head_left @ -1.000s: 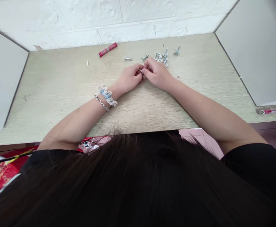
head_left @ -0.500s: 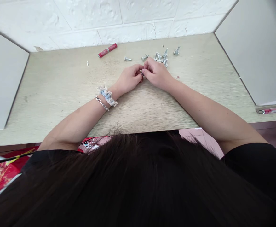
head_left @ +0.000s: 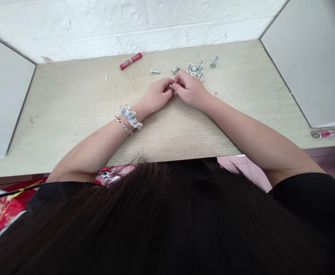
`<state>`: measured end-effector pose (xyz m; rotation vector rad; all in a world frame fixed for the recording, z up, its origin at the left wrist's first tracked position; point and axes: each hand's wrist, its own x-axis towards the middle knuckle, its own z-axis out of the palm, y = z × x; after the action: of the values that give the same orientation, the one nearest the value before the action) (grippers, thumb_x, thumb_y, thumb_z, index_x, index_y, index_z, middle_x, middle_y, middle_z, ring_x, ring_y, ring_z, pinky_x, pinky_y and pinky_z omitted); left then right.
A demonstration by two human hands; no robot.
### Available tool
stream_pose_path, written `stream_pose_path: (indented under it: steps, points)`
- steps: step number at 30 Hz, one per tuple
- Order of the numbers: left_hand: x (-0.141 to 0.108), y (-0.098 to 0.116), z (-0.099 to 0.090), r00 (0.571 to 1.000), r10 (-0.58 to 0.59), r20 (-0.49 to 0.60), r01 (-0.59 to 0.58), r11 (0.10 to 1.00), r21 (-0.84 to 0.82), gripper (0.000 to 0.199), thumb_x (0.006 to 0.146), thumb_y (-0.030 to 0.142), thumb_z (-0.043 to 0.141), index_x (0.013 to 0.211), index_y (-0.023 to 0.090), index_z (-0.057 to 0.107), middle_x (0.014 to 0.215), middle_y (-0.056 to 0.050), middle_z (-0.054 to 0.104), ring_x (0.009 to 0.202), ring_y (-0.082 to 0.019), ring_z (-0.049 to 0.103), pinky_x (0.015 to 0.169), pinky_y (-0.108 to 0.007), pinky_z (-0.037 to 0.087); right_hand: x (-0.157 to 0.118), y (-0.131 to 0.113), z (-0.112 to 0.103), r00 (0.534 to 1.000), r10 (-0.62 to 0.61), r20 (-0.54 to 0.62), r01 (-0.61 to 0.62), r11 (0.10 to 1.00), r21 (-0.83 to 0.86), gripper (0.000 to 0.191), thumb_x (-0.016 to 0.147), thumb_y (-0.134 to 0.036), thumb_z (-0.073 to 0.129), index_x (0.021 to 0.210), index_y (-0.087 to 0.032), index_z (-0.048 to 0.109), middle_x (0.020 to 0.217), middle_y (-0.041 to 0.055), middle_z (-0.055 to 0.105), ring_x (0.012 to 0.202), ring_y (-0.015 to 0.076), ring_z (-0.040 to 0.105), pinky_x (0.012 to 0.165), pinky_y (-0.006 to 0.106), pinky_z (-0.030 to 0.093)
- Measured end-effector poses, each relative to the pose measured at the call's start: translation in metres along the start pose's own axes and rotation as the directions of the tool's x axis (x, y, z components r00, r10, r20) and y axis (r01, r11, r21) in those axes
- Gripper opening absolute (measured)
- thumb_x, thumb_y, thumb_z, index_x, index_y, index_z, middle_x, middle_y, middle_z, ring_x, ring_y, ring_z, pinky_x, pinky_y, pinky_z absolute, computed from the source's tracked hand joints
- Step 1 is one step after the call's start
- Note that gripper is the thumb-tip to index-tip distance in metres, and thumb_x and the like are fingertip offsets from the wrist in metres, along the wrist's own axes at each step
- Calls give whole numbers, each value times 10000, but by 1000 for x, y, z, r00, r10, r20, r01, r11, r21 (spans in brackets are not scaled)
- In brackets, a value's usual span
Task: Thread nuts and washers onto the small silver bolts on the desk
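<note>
My left hand [head_left: 157, 94] and my right hand [head_left: 191, 88] meet fingertip to fingertip above the wooden tabletop [head_left: 167, 133]. Both are closed in a pinch around something small and dark, mostly hidden by the fingers, so its kind cannot be made out. Just beyond my right hand lies a cluster of bolts [head_left: 200, 68] with nuts and washers. A bolt [head_left: 175, 70] rests behind the fingertips, and a single bolt [head_left: 155, 71] lies on its side to the left. Another bolt [head_left: 214, 62] stands apart at the right.
A red tube [head_left: 130, 61] lies near the white brick wall [head_left: 133, 23]. Pale panels, one on the left [head_left: 4, 95] and one on the right [head_left: 311, 65], flank the tabletop. A red and white stick-like thing [head_left: 332, 133] lies at the right edge. A small white scrap [head_left: 106, 77] is on the left.
</note>
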<state>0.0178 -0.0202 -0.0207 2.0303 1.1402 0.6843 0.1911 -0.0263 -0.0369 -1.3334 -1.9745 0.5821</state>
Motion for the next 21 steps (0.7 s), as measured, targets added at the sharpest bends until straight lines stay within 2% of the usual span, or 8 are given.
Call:
stream_pose_path:
  steps: [6,11,17,21]
  points:
    - [-1,3,0,1000,-18,14,18,1000,-24,286,918,58,500,1088,163,704,852,-18,697,933,-189,668,928,-322,508,1,3,1,1000,-18,-2,18,1000,-1,163,976,-306,542,870,-249,432,822,11,590,867,219,599,960,466,523]
    - [-3,9,-2,1000,-24,20,24,1000,-13,293,950,34,498,1097,162,717,838,-17,698,821,-157,609,840,-321,497,2,7,2,999,-40,-6,40,999,5,170,995,-368,543,900,-246,470,826,16,585,894,227,597,959,472,524]
    - [-2,6,-2,999,-23,30,23,1000,6,283,984,112,499,1170,157,707,910,-25,732,912,-179,668,898,-315,504,3,11,4,999,-50,-3,50,999,-1,174,1009,-396,537,937,-241,503,841,21,586,914,233,601,964,482,528]
    - [0,1,-1,999,-20,34,21,999,-36,262,998,104,484,1122,164,707,874,-20,711,871,-160,654,894,-310,512,3,11,3,999,-54,3,54,999,0,178,1007,-391,542,927,-238,500,831,17,586,884,222,603,942,477,540]
